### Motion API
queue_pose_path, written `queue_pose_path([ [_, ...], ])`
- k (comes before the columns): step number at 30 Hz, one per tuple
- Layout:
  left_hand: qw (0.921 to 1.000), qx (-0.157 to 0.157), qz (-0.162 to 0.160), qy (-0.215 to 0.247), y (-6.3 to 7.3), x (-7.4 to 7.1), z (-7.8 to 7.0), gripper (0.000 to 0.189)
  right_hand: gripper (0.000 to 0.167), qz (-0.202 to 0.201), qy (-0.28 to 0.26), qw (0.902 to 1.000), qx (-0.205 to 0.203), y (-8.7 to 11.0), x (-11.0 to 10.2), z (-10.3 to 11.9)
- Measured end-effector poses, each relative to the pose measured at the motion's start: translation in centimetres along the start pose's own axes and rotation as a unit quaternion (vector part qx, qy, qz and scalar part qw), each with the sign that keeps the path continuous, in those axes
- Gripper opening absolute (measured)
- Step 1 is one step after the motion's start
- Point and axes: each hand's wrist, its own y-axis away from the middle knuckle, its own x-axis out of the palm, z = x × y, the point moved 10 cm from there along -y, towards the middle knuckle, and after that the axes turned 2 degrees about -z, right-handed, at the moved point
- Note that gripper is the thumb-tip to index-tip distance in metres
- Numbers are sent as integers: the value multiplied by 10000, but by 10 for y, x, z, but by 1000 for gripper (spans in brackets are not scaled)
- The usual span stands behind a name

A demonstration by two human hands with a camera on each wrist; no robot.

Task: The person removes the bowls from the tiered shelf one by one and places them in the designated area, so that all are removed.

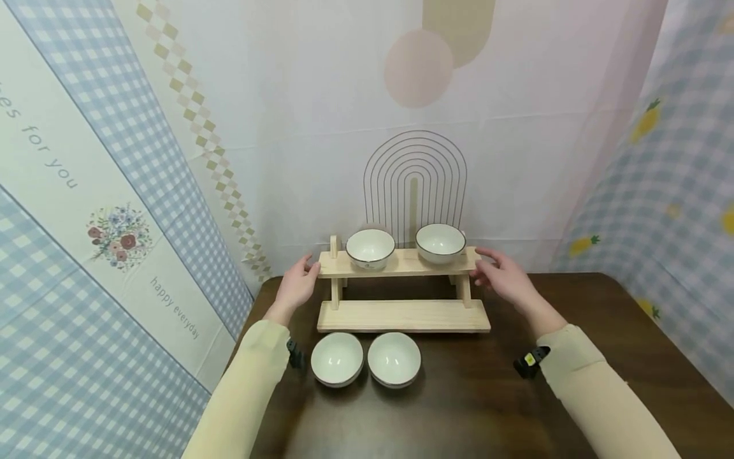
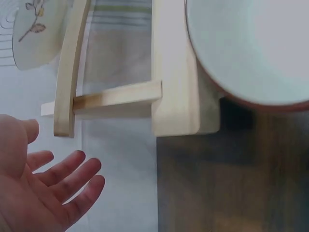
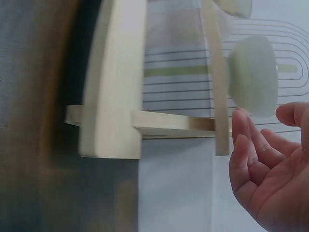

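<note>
Wooden two-tier stand (image 1: 404, 316) on the far part of dark table (image 1: 464, 401), between both hands. Left hand (image 1: 297, 285) just beside upper shelf's (image 1: 405, 262) left end, fingers spread, released. Right hand (image 1: 507, 278) at its right end, fingers loosely bent, released; contact unclear. Two bowls (image 1: 370, 246) up top, two nearer bowls (image 1: 337, 359) on table.

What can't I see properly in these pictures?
Head view: the table beneath the wooden bottom board, hidden by that board.
Left wrist view: part of the near bowl, cut off by the top and right edges.
Right wrist view: part of the right hand, cut off by the right edge.
</note>
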Motion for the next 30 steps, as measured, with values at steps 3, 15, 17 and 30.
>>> queue_pose_path([
  [3,9998,-3,121,-160,-8,-1,-4,62,61,80,106,9999,-10,-8,-2,8],
  [15,9986,-162,487,-146,-22,5,-7,63,67,-112,-234,9996,124,-26,7,11],
  [17,9988,-175,440,91,-24,6,-6,60,68,-124,-342,9991,207,-31,8,7],
  [30,9867,-824,175,1388,-26,16,3,53,71,-87,-763,9969,184,-56,7,3],
])
